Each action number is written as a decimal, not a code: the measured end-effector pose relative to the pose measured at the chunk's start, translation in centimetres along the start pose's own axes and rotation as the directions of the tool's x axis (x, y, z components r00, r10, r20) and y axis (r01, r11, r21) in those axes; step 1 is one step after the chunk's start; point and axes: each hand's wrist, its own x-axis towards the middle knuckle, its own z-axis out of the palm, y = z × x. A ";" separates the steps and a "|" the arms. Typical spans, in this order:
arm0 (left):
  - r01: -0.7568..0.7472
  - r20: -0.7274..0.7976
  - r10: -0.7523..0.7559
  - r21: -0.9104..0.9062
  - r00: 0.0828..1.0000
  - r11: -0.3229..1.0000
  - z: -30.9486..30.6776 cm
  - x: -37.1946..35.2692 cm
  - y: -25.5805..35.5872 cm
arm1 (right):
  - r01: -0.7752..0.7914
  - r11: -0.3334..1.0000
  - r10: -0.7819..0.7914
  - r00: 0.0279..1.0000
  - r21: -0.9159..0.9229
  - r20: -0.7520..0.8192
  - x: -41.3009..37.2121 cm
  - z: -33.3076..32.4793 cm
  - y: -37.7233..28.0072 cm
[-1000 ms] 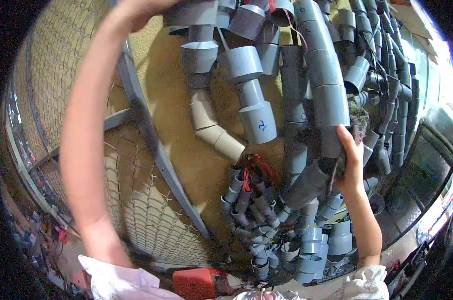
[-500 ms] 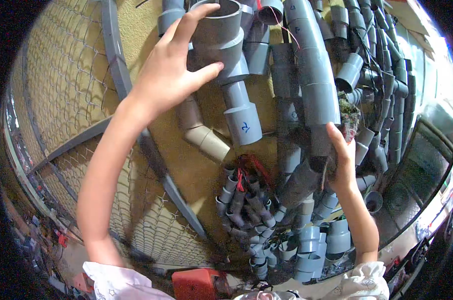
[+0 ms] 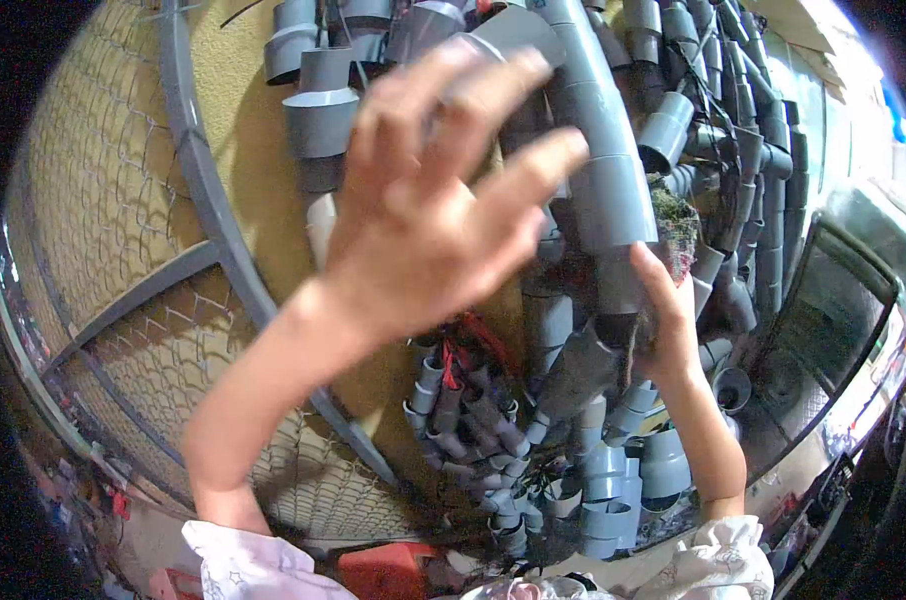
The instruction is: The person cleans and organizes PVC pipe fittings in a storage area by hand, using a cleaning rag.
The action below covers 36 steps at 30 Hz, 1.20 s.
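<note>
My left hand (image 3: 423, 220) is raised close to the camera, blurred, with its fingers spread over the grey pipe fittings (image 3: 318, 110) that hang on the yellow wall (image 3: 248, 170). Whether it holds one of them I cannot tell, since it hides the fittings behind it. Lower right, my right hand (image 3: 668, 325) grips the bottom end of a long curved grey pipe (image 3: 603, 170). A dark mossy clump (image 3: 678, 225) sits just above its fingers.
A grey metal frame (image 3: 198, 200) with chain-link mesh (image 3: 103, 200) covers the left. Several small grey elbows tied with red string (image 3: 463, 400) hang below, and loose fittings (image 3: 613, 480) lie at the bottom. More pipes (image 3: 763, 150) run up the right side.
My left hand has come away from the upper tee fitting towards the camera and now spreads in front of the pipes. The view has shifted left. My right hand keeps its grip.
</note>
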 end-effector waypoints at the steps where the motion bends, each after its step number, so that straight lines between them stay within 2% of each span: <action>1: 0.035 0.062 -0.023 -0.187 0.998 0.982 0.1 -0.1 1.2 | 0.009 1.000 -0.009 1.000 -0.027 0.012 -0.1 -0.1 -0.2; 2: 0.078 0.127 -0.033 -0.365 0.991 0.928 0.2 -0.1 2.5 | 0.018 0.998 -0.017 1.000 -0.055 0.024 -0.2 -0.2 -0.3; 3: 0.175 0.120 -0.131 -0.520 0.984 0.836 1.0 -0.3 3.9 | 0.025 0.999 -0.024 0.998 -0.022 0.051 -0.4 -0.2 -0.8; 4: 0.256 0.131 -0.227 -0.659 0.965 0.707 2.2 -0.6 5.3 | 0.046 0.997 -0.045 0.999 -0.067 0.014 -0.8 -0.1 -1.3; 6: 0.413 0.119 -0.509 -0.750 0.853 0.516 4.4 -0.6 7.9 | 0.086 0.982 -0.096 0.994 -0.166 -0.054 -2.0 0.5 -2.4; 7: 0.415 0.032 -0.611 -0.762 0.791 0.498 5.9 -0.4 8.8 | 0.122 0.957 -0.147 0.986 -0.264 -0.078 -3.1 1.0 -2.9; 8: 0.462 0.473 -0.658 -0.862 0.586 -0.208 6.2 0.2 9.8 | 0.218 0.947 -0.250 0.961 -0.235 -0.115 -3.9 0.9 -1.1; 10: 0.260 0.664 -0.557 -0.728 0.499 -0.635 7.3 1.2 9.9 | 0.400 0.836 -0.479 0.866 -0.376 -0.145 -4.3 0.9 1.7; 11: 0.242 0.727 -0.486 -0.646 0.485 -0.724 7.7 0.9 10.3 | 0.593 0.714 -0.599 0.793 -0.371 0.113 -3.5 1.6 1.4; 12: 0.224 0.782 -0.408 -0.553 0.471 -0.802 8.6 0.2 10.8 | 0.660 0.268 -0.710 0.628 -0.702 0.320 -2.8 1.3 0.7; 13: 0.180 0.754 -0.404 -0.557 0.518 -0.811 10.5 -0.9 10.9 | 0.645 0.119 -0.711 0.586 -0.755 0.389 -2.0 2.0 -0.4; 14: 0.076 0.601 -0.500 -0.684 0.624 -0.726 11.7 -1.7 11.5 | 0.615 -0.035 -0.700 0.547 -0.787 0.459 -0.9 2.9 -1.4; 16: 0.356 0.548 -0.667 -0.836 0.505 -0.418 11.0 -1.6 10.9 | 0.684 0.107 -0.555 0.643 -0.722 0.527 2.2 3.7 -2.3; 17: 0.358 0.480 -0.700 -0.874 0.529 -0.328 9.8 -1.2 10.3 | 0.686 0.092 -0.522 0.650 -0.721 0.552 3.8 4.1 -2.8; 18: 0.333 0.601 -0.626 -0.798 0.496 -0.502 9.1 -1.0 9.2 | 0.685 0.088 -0.483 0.665 -0.724 0.570 5.1 4.3 -3.0; 19: 0.472 0.538 -0.658 -0.829 0.527 -0.300 9.8 -1.6 9.3 | 0.738 0.109 -0.504 0.618 -0.666 0.603 6.3 4.3 -3.1; 20: 0.582 0.471 -0.674 -0.810 0.569 -0.075 10.7 -2.2 9.5 | 0.769 0.060 -0.596 0.539 -0.636 0.596 7.9 4.2 -3.1; 22: 0.515 0.650 -0.607 -0.750 0.457 -0.415 10.9 -2.9 10.5 | 0.762 0.229 -0.702 0.560 -0.606 0.439 10.6 4.5 -4.0; 23: 0.417 0.688 -0.566 -0.726 0.454 -0.547 9.6 -1.9 10.6 | 0.788 0.106 -0.765 0.454 -0.607 0.456 12.2 4.8 -4.5; 24: 0.430 0.662 -0.590 -0.749 0.461 -0.505 9.4 -1.6 10.9 | 0.801 -0.028 -0.812 0.331 -0.599 0.481 14.0 5.4 -5.2; 26: 0.456 0.602 -0.637 -0.792 0.481 -0.405 9.2 -1.3 11.0 | 0.822 -0.201 -0.787 0.189 -0.533 0.588 18.1 7.3 -8.2; 27: 0.498 0.553 -0.653 -0.815 0.518 -0.295 9.5 -1.4 11.0 | 0.801 -0.125 -0.768 0.295 -0.585 0.568 18.5 7.7 -8.9; 29: 0.416 0.590 -0.624 -0.806 0.512 -0.420 8.4 -0.7 10.6 | 0.740 0.000 -0.708 0.475 -0.673 0.523 19.1 8.7 -10.4; 30: 0.376 0.615 -0.603 -0.788 0.508 -0.487 7.9 -0.6 10.7 | 0.692 -0.127 -0.757 0.396 -0.711 0.520 18.7 8.9 -8.8; 31: 0.384 0.639 -0.585 -0.769 0.499 -0.511 8.2 -1.1 10.6 | 0.740 -0.225 -0.696 0.333 -0.634 0.636 17.3 7.4 -7.0; 32: 0.389 0.658 -0.570 -0.752 0.492 -0.532 8.8 -2.0 10.3 | 0.774 -0.164 -0.632 0.394 -0.612 0.668 14.8 6.6 -6.3; 33: 0.390 0.676 -0.558 -0.736 0.482 -0.554 9.2 -2.6 10.0 | 0.821 -0.115 -0.570 0.406 -0.559 0.714 12.0 5.3 -5.1; 34: 0.388 0.684 -0.543 -0.727 0.487 -0.567 9.0 -3.1 9.8 | 0.825 0.103 -0.503 0.525 -0.555 0.687 9.2 4.4 -4.2; 35: 0.378 0.685 -0.532 -0.724 0.498 -0.577 8.9 -3.4 9.7 | 0.783 0.231 -0.459 0.611 -0.578 0.645 7.1 3.5 -3.6; 36: 0.362 0.680 -0.529 -0.725 0.507 -0.585 9.0 -3.2 9.5 | 0.759 0.323 -0.453 0.648 -0.565 0.612 6.4 3.2 -3.5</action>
